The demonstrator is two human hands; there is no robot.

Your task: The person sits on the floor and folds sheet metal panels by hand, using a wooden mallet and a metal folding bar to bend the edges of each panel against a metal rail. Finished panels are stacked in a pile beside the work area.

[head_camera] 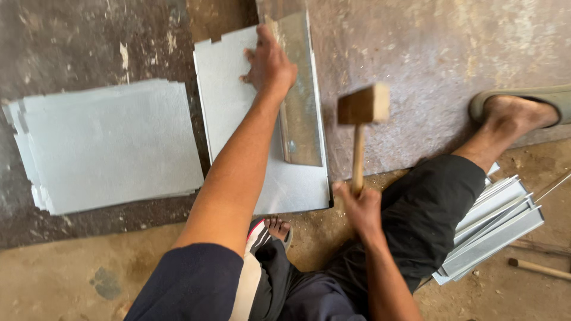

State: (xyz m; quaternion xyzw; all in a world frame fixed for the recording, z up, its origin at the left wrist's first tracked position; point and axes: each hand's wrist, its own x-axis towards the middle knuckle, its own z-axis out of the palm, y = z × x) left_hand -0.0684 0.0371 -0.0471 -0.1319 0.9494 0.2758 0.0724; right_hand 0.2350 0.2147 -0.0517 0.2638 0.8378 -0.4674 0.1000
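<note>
One mallet, two stacks of metal sheets.

Your left hand lies flat, fingers spread, arm extended. Your right hand is fisted, wrist raised.

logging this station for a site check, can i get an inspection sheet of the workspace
surface: stained, worn metal floor plate; dusty ground nearer the person
job's things: grey metal sheet lying flat, a metal bar on its right edge; wooden mallet raised
clutter: stack of flat sheets at left; pile of folded sheets at right; wooden stick
hands: left hand presses on the sheet; right hand grips the mallet handle
cables: nothing seen
surroundings: sandalled foot on the plate
</note>
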